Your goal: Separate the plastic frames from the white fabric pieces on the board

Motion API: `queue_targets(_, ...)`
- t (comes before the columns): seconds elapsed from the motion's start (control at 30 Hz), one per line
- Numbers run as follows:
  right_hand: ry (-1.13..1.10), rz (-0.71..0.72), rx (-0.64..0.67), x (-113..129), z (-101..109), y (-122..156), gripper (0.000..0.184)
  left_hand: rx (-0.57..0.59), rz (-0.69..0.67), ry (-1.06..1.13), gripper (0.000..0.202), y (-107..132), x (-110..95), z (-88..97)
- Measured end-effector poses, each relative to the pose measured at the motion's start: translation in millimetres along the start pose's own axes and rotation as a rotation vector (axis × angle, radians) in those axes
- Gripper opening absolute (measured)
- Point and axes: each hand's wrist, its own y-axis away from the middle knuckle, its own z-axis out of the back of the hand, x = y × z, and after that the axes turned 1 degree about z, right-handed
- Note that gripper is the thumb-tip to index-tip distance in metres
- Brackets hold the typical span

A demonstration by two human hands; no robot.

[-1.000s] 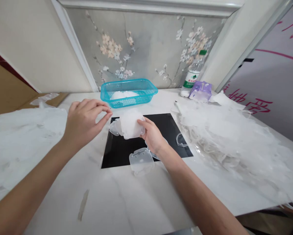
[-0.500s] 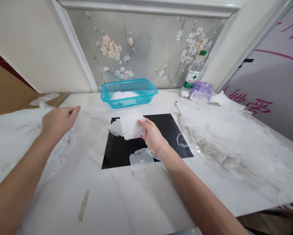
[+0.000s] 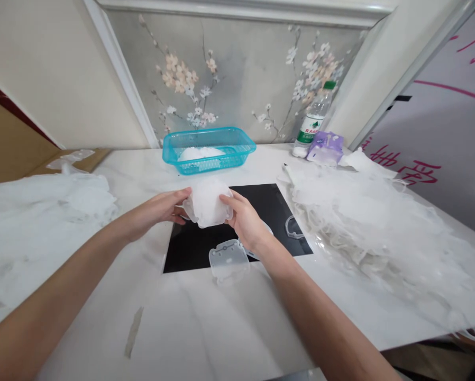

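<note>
A crumpled bundle of thin translucent white plastic film [image 3: 206,202] sits between my hands, above a black mat [image 3: 192,248]. My left hand [image 3: 158,207] presses its fingers against the bundle's left side. My right hand [image 3: 243,219] grips its right side. Below my right wrist lies a flat translucent plastic case [image 3: 228,261], and its far end disappears under my wrist. A small clear plastic loop [image 3: 293,227] rests on the mat's right corner.
A large heap of white film [image 3: 364,222] covers the right of the marble table [image 3: 190,328], and more film [image 3: 35,211] lies at the left. Behind stand a turquoise basket [image 3: 208,151] holding white material, a water bottle [image 3: 312,121] and a purple packet [image 3: 325,149].
My left hand has moved right from the film at the left and now holds the bundle. My right hand stays on the bundle.
</note>
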Motion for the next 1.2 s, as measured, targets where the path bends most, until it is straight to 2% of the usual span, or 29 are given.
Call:
queue_targets(0.07,0.016,0.013,0.017,-1,0,0,0.018,-0.002,-0.003,0.030,0.043,3,-4,-8.3)
queue_targets(0.2,0.065,0.037,0.041,-2,-1,1,0.020,-0.119,-0.030,0.022,0.043,5,-5,-18.1)
queue_targets(0.37,0.124,0.028,0.100,-6,-3,-1,0.021,-0.209,-0.075,0.023,0.038,2,-1,-20.4)
queue_targets(0.43,0.119,-0.018,0.071,-10,-3,-4,0.024,-0.327,-0.119,0.049,0.038,-9,-7,-12.7)
queue_targets(0.53,0.117,-0.070,0.032,-16,-3,-7,0.026,-0.518,-0.166,0.101,0.038,-41,-31,10.5)
queue_targets(0.63,0.132,-0.050,0.046,-18,-2,-10,0.023,-0.549,-0.170,0.055,0.041,-78,-61,36.4)
queue_targets(0.7,0.126,-0.032,0.051,-16,-2,-11,0.021,-0.558,-0.143,-0.015,0.044,-94,-69,46.9)
queue_targets(0.8,0.101,0.004,0.046,-12,-1,-11,0.020,-0.667,-0.151,-0.134,0.044,-96,-52,47.0)
queue_targets(0.87,0.077,0.029,0.022,-11,-1,-12,0.018,-0.713,-0.201,-0.211,0.046,-86,-25,37.7)
queue_targets(0.93,0.056,0.042,-0.023,-11,-1,-13,0.016,-0.690,-0.226,-0.289,0.051,-71,7,24.1)
queue_targets(1.0,0.046,0.050,-0.062,-12,0,-14,0.015,-0.581,-0.245,-0.366,0.056,-56,34,10.1)
queue_targets(1.07,0.043,0.058,-0.073,-14,0,-14,0.015,-0.463,-0.260,-0.401,0.063,-47,51,-0.7)
queue_targets(1.13,0.043,0.068,-0.068,-15,1,-13,0.015,-0.395,-0.267,-0.397,0.065,-43,57,-6.9)
queue_targets(1.2,0.047,0.081,-0.068,-16,1,-13,0.015,-0.381,-0.259,-0.357,0.065,-42,55,-9.2)
